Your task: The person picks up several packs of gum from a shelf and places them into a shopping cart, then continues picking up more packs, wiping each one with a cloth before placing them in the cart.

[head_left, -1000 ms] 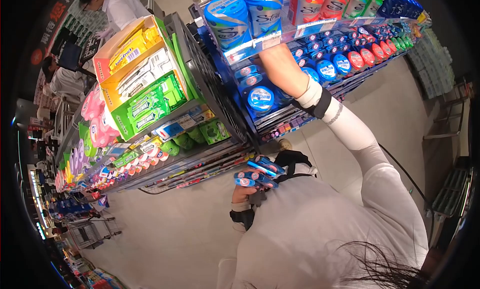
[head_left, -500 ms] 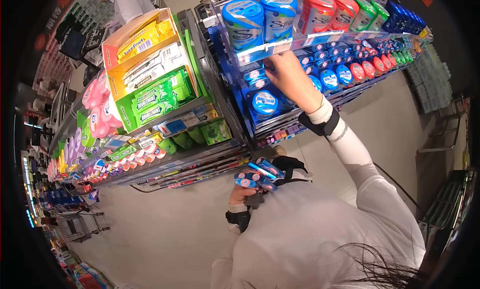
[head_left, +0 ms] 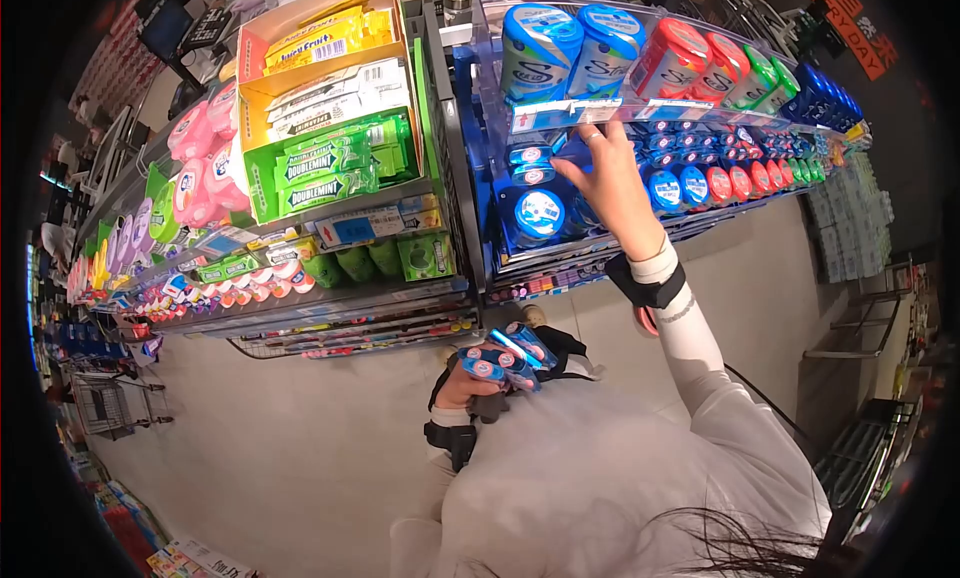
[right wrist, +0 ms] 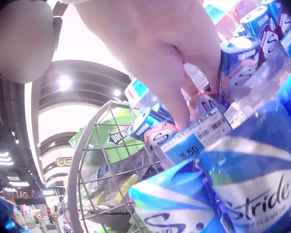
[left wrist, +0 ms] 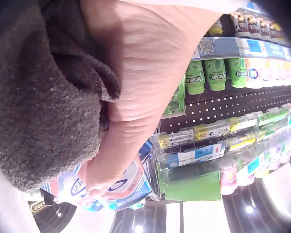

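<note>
Several blue gum packs (head_left: pixel 507 360) are gripped low at the front of the body by my left hand (head_left: pixel 463 386). In the left wrist view, the thumb of my left hand (left wrist: pixel 140 77) lies over a pink-labelled gum pack (left wrist: pixel 123 187), and a grey cloth (left wrist: pixel 43 97) covers part of that view. My right hand (head_left: pixel 618 188) reaches in under the top shelf, thumb spread away from the fingers, beside small blue gum packs (head_left: pixel 532 165). In the right wrist view, the fingertips of my right hand (right wrist: pixel 160 58) go behind a price tag (right wrist: pixel 196 138), partly hidden.
Large blue gum bottles (head_left: pixel 540 53) and red ones (head_left: pixel 672 58) stand on the clear top shelf above the right hand. A gum display box (head_left: pixel 330 108) sits to the left. A shopping cart (head_left: pixel 110 403) stands at far left; stacked bottled goods (head_left: pixel 848 208) are at right.
The head view has shifted, so the shelves sit farther right. My right hand has drawn back from under the top shelf, showing more fingers and thumb. The left hand still holds its packs.
</note>
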`<action>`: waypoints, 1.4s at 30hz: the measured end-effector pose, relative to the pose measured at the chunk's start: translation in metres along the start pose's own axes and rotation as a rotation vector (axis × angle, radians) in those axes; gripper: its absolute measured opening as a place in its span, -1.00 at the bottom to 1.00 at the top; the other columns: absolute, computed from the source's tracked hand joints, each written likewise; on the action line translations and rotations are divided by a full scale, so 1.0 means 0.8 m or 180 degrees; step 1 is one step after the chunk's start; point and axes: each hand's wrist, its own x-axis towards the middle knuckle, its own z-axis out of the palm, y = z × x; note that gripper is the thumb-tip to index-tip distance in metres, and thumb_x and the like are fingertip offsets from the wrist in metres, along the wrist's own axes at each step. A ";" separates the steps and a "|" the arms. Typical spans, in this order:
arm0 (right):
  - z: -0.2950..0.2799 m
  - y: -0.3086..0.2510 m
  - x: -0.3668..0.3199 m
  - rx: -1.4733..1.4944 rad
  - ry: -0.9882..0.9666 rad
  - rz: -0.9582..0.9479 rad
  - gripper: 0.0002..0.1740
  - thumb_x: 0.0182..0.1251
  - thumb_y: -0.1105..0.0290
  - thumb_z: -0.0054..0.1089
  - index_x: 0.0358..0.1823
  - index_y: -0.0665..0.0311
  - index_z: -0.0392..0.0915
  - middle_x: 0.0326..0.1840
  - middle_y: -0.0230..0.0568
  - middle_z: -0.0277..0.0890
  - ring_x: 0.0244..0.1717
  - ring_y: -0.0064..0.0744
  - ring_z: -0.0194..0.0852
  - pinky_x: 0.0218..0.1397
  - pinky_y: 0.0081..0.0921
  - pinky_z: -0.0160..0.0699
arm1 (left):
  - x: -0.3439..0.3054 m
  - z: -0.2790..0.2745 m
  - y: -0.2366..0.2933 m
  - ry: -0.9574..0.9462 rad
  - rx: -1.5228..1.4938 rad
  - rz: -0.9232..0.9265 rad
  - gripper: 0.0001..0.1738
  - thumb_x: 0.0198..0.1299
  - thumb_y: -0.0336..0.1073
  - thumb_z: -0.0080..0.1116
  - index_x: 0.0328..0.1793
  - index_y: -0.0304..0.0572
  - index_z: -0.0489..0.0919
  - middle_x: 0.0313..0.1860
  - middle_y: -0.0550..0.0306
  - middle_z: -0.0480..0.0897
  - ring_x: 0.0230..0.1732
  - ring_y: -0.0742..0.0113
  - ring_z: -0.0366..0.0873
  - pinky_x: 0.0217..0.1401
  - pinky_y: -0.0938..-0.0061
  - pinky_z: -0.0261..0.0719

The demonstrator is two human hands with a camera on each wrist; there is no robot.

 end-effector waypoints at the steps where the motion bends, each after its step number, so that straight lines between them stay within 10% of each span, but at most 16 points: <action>1: -0.004 0.004 0.001 0.0017 -0.0167 -0.0080 -0.55 -0.04 0.51 0.37 -0.06 0.39 0.48 0.01 0.18 0.30 -0.01 0.18 0.36 0.00 -0.17 0.40 | -0.002 -0.004 -0.003 0.0004 -0.0006 0.0002 -0.35 -0.21 -0.48 0.37 0.13 -0.39 0.44 0.04 -0.13 0.57 0.02 -0.01 0.60 0.09 0.29 0.53; 4: -0.008 0.007 0.002 -0.0076 -0.0206 -0.0253 -0.62 0.03 0.57 0.29 -0.06 0.39 0.48 -0.02 0.15 0.33 -0.06 0.16 0.40 -0.07 -0.19 0.43 | -0.001 -0.011 -0.012 0.0113 0.0183 0.0085 -0.35 -0.23 -0.46 0.39 0.11 -0.37 0.45 0.05 -0.08 0.56 0.04 0.05 0.59 0.12 0.30 0.52; 6: -0.009 0.008 0.002 -0.0190 -0.0075 -0.0342 -0.65 0.05 0.61 0.24 -0.07 0.39 0.48 -0.04 0.11 0.35 -0.10 0.14 0.43 -0.12 -0.22 0.46 | 0.004 0.000 -0.014 0.0324 0.0261 0.0302 -0.36 -0.27 -0.31 0.51 0.02 -0.28 0.51 -0.07 -0.18 0.62 -0.22 0.10 0.68 -0.32 0.49 0.60; 21: -0.033 0.018 0.002 -0.0194 0.0217 -0.1226 -0.63 -0.13 0.66 0.20 -0.17 0.35 0.52 -0.17 -0.14 0.46 -0.09 -0.12 0.44 -0.08 -0.33 0.46 | 0.008 0.002 -0.011 -0.0070 0.0174 -0.0011 -0.15 -0.23 -0.46 0.33 0.32 -0.29 0.29 0.15 -0.19 0.50 -0.05 0.09 0.64 -0.16 0.56 0.50; 29: -0.033 0.030 -0.007 -0.0333 0.0103 -0.1364 -0.47 -0.20 0.63 0.17 -0.04 0.22 0.51 -0.08 -0.12 0.39 0.00 -0.05 0.37 0.14 -0.02 0.30 | 0.009 0.023 -0.010 -0.0028 -0.0175 0.0030 -0.21 -0.16 -0.43 0.34 0.30 -0.26 0.32 0.19 -0.28 0.45 -0.03 0.04 0.63 -0.28 0.54 0.50; 42: -0.034 0.028 -0.009 0.0399 0.0144 -0.1259 -0.44 -0.08 0.71 0.15 0.06 0.24 0.47 -0.07 -0.11 0.40 -0.01 -0.06 0.40 0.06 -0.26 0.42 | -0.004 0.014 -0.022 0.0600 0.0065 0.0190 -0.42 -0.25 -0.43 0.33 0.04 -0.26 0.48 -0.17 -0.20 0.66 -0.21 0.17 0.65 -0.31 0.51 0.52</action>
